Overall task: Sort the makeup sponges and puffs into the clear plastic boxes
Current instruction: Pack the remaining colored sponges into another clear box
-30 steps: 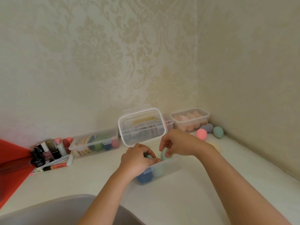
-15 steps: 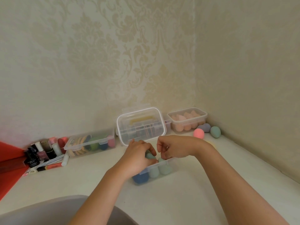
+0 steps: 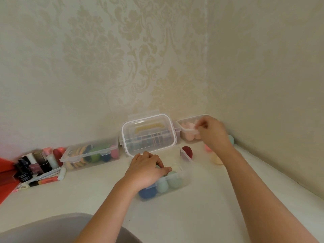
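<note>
The two hands are well apart. The left hand [image 3: 149, 170] lies on the near box [image 3: 186, 170], its fingers bent down among the sponges inside. I cannot tell if it grips one or only presses. The right hand [image 3: 213, 133] is stretched to the far box [image 3: 180, 122] in the corner, with the fingertips brought together at its rim. The picture is blurred there, so I cannot tell if it holds something.

In my judgement the task is about half done. The near box has a blue sponge [image 3: 147, 192] and two green sponges [image 3: 174, 180], with much room left. The far box is full of pink sponges [image 3: 190, 135]. A closed box [image 3: 87, 152] on the left has flat puffs and some round sponges. Loose on the bench [image 3: 201, 216] are a dark red sponge [image 3: 187, 151] just behind the near box, a yellow sponge [image 3: 216, 159] beside the right forearm, and two more partly hidden by the right hand. These are not yet in any box.
</note>
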`<action>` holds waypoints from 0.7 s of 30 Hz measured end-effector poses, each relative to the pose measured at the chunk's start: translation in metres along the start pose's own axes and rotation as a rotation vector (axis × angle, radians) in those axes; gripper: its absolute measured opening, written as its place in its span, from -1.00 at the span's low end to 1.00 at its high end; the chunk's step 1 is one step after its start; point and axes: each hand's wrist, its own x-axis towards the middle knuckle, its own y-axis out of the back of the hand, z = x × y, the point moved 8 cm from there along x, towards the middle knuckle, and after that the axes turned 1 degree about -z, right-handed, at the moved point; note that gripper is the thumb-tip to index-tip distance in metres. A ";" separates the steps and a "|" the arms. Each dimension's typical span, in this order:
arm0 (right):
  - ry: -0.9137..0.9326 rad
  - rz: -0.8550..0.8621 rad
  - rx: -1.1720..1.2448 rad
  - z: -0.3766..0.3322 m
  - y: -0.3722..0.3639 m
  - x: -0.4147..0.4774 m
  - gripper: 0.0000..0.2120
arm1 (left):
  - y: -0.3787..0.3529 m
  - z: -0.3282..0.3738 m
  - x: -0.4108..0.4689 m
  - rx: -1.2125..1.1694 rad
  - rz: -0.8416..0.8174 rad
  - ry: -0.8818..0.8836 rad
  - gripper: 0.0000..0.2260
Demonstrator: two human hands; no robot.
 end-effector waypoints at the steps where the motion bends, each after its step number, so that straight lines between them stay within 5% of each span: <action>1: -0.053 0.147 -0.062 0.017 0.017 0.005 -0.78 | 0.000 0.000 0.000 -0.005 -0.004 0.003 -0.79; 3: -0.210 0.195 -0.234 0.055 0.032 0.012 -0.70 | -0.001 -0.002 -0.001 -0.003 -0.008 0.008 -0.79; 6: -0.392 0.006 -0.470 0.105 0.025 0.017 -0.63 | 0.000 -0.001 -0.001 0.002 -0.007 0.007 -0.78; 13: -0.530 -0.213 -0.620 0.136 -0.001 0.012 -0.57 | 0.001 0.000 -0.002 -0.024 0.004 0.009 -0.79; 18: -0.472 0.003 -0.507 0.117 0.016 0.010 -0.59 | 0.001 -0.001 -0.003 -0.018 0.000 0.010 -0.79; 21: -0.248 0.221 -0.309 0.077 0.031 0.011 -0.69 | 0.002 0.000 -0.003 -0.020 0.001 0.012 -0.79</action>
